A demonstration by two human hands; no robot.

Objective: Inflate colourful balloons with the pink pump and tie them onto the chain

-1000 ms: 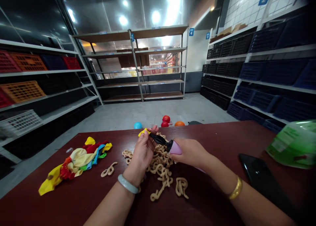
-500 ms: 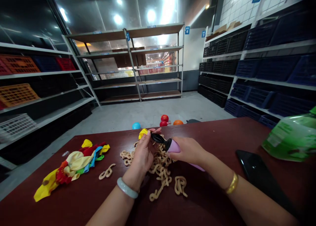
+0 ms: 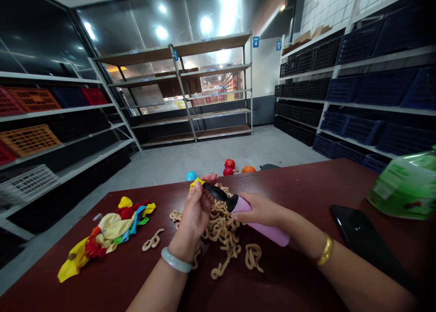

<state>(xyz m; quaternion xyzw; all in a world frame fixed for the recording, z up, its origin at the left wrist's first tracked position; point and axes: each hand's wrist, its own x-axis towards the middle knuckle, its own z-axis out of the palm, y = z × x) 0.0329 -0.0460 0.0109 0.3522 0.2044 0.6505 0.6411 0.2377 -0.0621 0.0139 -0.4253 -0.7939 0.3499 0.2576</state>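
My left hand (image 3: 198, 208) is closed on a small yellow balloon (image 3: 195, 183), pinched between thumb and fingers at the black nozzle's tip. The nozzle belongs to a purple balloon pump (image 3: 269, 232), which my right hand (image 3: 260, 209) grips around its upper body. The pump is tilted, its nozzle pointing up and left towards my left hand. Whether the balloon's neck is around the nozzle is hidden by my fingers. Under both hands lies a heap of beige, twisted rope-like pieces (image 3: 225, 239) on the dark red table (image 3: 296, 275).
Limp coloured balloons (image 3: 114, 225) lie in a pile at the left. A black phone (image 3: 357, 232) and a green plastic pouch (image 3: 405, 185) are at the right. Beyond the table, blown-up balloons (image 3: 248, 169) rest on the floor. Shelves with crates (image 3: 361, 132) line the sides.
The pump's purple body shows more now, swung out below my right hand. The yellow balloon sits lower, closer to my left fingertips. The view has shifted slightly.
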